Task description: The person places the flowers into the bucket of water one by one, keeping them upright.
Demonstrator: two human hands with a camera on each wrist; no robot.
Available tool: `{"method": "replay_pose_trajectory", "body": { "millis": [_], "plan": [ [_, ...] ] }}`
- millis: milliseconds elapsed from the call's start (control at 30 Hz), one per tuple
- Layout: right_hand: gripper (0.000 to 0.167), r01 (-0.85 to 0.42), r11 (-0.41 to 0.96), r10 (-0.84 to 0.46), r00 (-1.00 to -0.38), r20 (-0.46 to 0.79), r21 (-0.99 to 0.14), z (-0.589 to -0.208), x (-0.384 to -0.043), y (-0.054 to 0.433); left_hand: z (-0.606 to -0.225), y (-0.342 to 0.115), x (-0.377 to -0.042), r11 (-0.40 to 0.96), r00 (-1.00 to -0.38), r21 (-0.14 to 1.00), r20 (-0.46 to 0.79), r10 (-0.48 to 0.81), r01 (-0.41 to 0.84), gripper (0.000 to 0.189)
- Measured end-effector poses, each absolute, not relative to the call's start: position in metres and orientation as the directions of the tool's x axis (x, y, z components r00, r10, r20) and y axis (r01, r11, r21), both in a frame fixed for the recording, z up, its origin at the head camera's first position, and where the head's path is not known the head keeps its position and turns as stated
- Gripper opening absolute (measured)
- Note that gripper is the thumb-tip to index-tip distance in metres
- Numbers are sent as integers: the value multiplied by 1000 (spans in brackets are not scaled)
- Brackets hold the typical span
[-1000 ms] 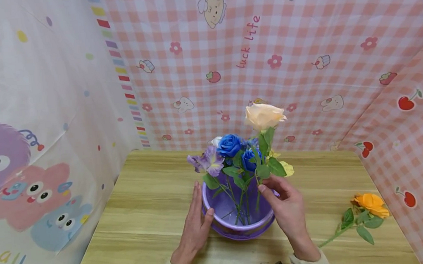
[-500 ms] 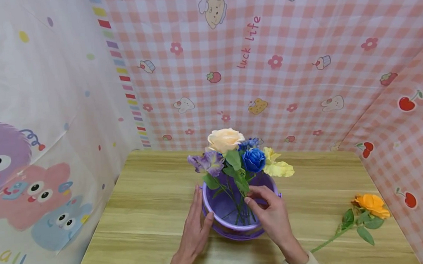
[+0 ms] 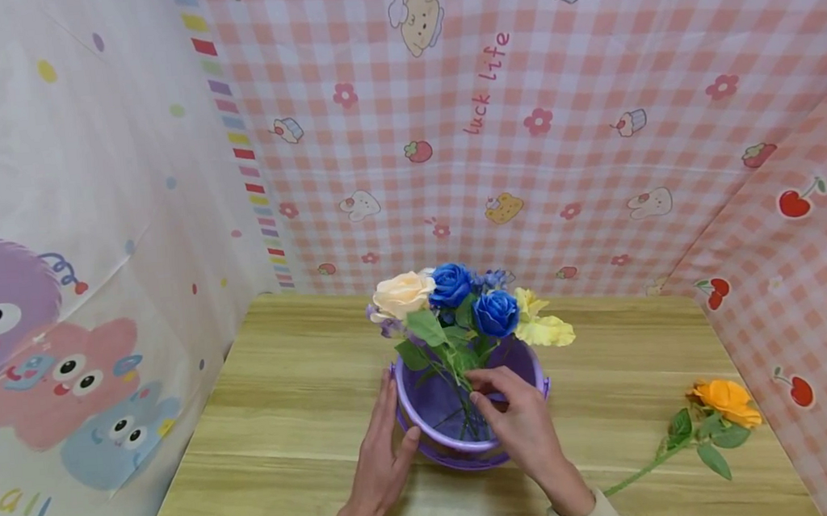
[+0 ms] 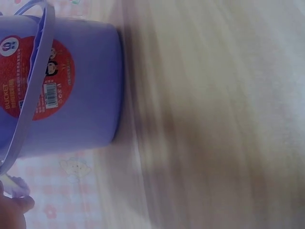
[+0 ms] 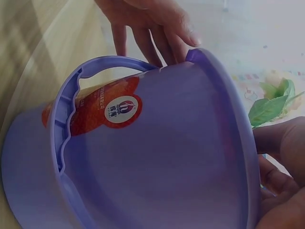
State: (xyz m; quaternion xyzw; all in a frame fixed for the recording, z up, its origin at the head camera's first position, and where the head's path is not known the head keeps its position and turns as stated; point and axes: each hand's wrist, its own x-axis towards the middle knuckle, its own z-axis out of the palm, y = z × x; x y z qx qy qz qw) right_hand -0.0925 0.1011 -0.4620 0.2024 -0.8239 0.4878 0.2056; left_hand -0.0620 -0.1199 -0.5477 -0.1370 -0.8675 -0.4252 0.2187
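A purple bucket [image 3: 465,446] stands on the table with several artificial flowers inside. My left hand [image 3: 379,471] rests against the bucket's left side, its fingers straight and the thumb by the rim. Over the opening, my right hand [image 3: 524,419] pinches the green stem of a cream rose [image 3: 403,295], which leans to the left. Two blue roses [image 3: 496,313], a yellow flower [image 3: 546,328] and a partly covered purple flower [image 3: 387,327] surround it. In the right wrist view, the bucket's handle [image 5: 64,119] hangs down its front, across a red label [image 5: 102,105].
An orange rose [image 3: 727,402] with green leaves lies on the wooden table [image 3: 285,381], to the right of the bucket. Behind the table hangs a pink checked cloth [image 3: 565,52]; a white printed cloth [image 3: 133,312] hangs at the left.
The cream rose has swung left and down, from above the bucket's right side to its left side. My right hand moved left with it; my left hand stayed on the bucket.
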Motion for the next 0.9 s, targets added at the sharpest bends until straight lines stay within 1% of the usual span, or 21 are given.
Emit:
{"method": "replay_pose_trajectory", "body": {
  "millis": [200, 433, 533, 767, 900],
  "plan": [
    [39, -564, 512, -160, -804, 573, -648, -464, -94, 98, -552, -119, -56, 612, -849, 651, 525, 62, 448, 68],
    [37, -562, 566, -182, -799, 573, -604, -461, -95, 93, -558, -122, -53, 599, -789, 598, 608, 94, 532, 64],
    [35, -551, 597, -193, -804, 563, -583, -459, -95, 89, -560, -123, -52, 592, -759, 572, 641, 109, 568, 61],
    [29, -510, 660, -219, -833, 508, -551, -455, -96, 79, -562, -124, -56, 592, -651, 472, 749, 122, 653, 58],
    [24, -480, 696, -232, -855, 464, -534, -454, -98, 75, -564, -125, -57, 591, -624, 450, 772, 118, 669, 57]
  ]
}}
